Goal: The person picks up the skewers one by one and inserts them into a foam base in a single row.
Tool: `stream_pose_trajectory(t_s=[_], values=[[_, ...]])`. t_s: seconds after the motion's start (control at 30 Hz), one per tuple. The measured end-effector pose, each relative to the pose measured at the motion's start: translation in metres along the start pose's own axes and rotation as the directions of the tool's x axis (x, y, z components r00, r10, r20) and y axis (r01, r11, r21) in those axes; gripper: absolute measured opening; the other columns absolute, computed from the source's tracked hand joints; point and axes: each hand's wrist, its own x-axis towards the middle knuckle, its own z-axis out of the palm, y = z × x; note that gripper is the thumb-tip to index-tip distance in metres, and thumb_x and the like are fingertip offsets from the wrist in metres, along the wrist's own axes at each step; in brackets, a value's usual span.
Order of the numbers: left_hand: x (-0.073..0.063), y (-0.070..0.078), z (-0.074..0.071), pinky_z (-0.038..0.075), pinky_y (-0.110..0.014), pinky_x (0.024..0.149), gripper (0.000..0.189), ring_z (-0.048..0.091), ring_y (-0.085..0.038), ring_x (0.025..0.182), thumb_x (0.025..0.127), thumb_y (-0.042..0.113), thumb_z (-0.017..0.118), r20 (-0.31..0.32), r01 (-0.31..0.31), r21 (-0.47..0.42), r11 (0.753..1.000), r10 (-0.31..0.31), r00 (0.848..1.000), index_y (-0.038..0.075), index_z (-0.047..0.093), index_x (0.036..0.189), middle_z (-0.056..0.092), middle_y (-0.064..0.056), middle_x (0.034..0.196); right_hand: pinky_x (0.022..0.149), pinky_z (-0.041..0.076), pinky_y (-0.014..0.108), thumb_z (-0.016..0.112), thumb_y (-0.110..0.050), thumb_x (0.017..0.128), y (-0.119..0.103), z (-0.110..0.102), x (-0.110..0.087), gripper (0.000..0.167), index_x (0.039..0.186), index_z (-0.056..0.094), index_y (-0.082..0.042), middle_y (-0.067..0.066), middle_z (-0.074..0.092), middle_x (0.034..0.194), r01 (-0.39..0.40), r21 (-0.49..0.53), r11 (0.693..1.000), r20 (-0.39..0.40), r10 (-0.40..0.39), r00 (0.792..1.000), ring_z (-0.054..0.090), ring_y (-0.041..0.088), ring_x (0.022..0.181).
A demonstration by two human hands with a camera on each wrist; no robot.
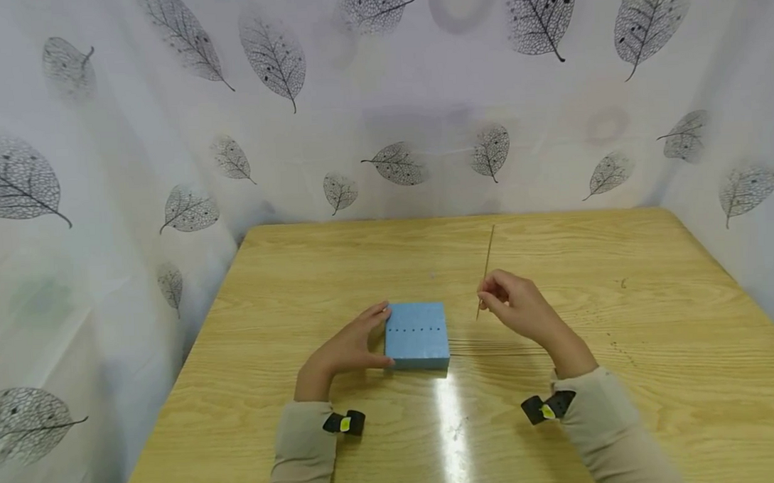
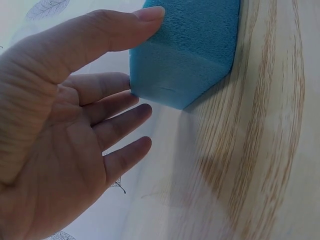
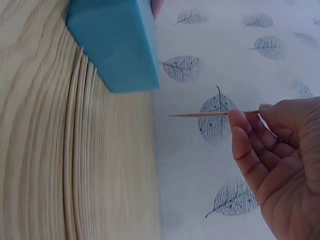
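A light blue foam block [image 1: 416,346] lies on the table, with a row of several small dark holes across its top. My left hand [image 1: 349,346] holds it at its left side, thumb at the near corner and fingertips at the far one. In the left wrist view, the thumb [image 2: 125,25] rests on the block and the lower fingers are spread. My right hand [image 1: 517,304] pinches a thin wooden skewer [image 1: 490,248] between thumb and fingertips, to the right of the block. The right wrist view shows the skewer's pointed tip [image 3: 182,116] sticking out past the fingers.
Several more skewers [image 1: 493,347] lie side by side on the wooden table [image 1: 286,273], running right from the block under the right forearm. A white leaf-print curtain [image 1: 421,112] hangs behind and at both sides. Small dark marks dot the table at right.
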Motion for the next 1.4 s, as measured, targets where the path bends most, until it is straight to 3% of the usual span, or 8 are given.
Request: stream_pose_trajectory(t_s=[0.27, 0.4, 0.83, 1.4], values=[[0.0, 0.001, 0.0, 0.023, -0.045, 0.113, 0.091, 0.014, -0.027, 0.143, 0.078, 0.023, 0.079, 0.008, 0.002, 0.001, 1.0, -0.002, 1.0, 0.001, 0.025, 0.149, 0.015, -0.011, 0.157, 0.059, 0.05, 0.025, 0.058, -0.001, 0.092, -0.016, 0.021, 0.013, 0.003, 0.09, 0.059, -0.004, 0.003, 0.062, 0.078, 0.025, 0.065, 0.998, 0.033, -0.027, 0.999, 0.061, 0.015, 0.069], [0.0, 0.002, -0.001, 0.023, -0.044, 0.113, 0.091, 0.015, -0.027, 0.143, 0.078, 0.024, 0.078, 0.01, 0.007, 0.006, 1.0, -0.007, 1.0, 0.002, 0.025, 0.149, 0.015, -0.01, 0.157, 0.061, 0.051, 0.025, 0.059, 0.0, 0.091, -0.021, 0.031, 0.019, 0.002, 0.09, 0.059, 0.001, 0.005, 0.062, 0.078, 0.078, 0.072, 0.994, 0.036, -0.08, 0.996, 0.062, 0.021, 0.069], [0.001, -0.002, -0.002, 0.022, -0.043, 0.113, 0.09, 0.017, -0.026, 0.142, 0.078, 0.024, 0.078, 0.005, 0.005, -0.004, 1.0, -0.005, 1.0, 0.002, 0.027, 0.148, 0.018, -0.01, 0.157, 0.061, 0.053, 0.025, 0.061, 0.006, 0.087, -0.033, 0.062, 0.045, 0.006, 0.089, 0.059, 0.0, 0.004, 0.063, 0.079, 0.201, 0.135, 0.97, 0.032, -0.207, 0.978, 0.063, 0.015, 0.069], [0.002, -0.003, -0.002, 0.026, -0.045, 0.111, 0.089, 0.019, -0.028, 0.142, 0.08, 0.023, 0.077, 0.004, -0.015, -0.039, 0.999, 0.015, 1.0, 0.003, 0.024, 0.149, 0.017, -0.014, 0.156, 0.063, 0.054, 0.025, 0.06, 0.002, 0.09, -0.042, 0.084, 0.062, 0.003, 0.092, 0.06, 0.004, 0.007, 0.063, 0.082, 0.202, 0.197, 0.959, 0.075, -0.22, 0.973, 0.064, 0.016, 0.072]])
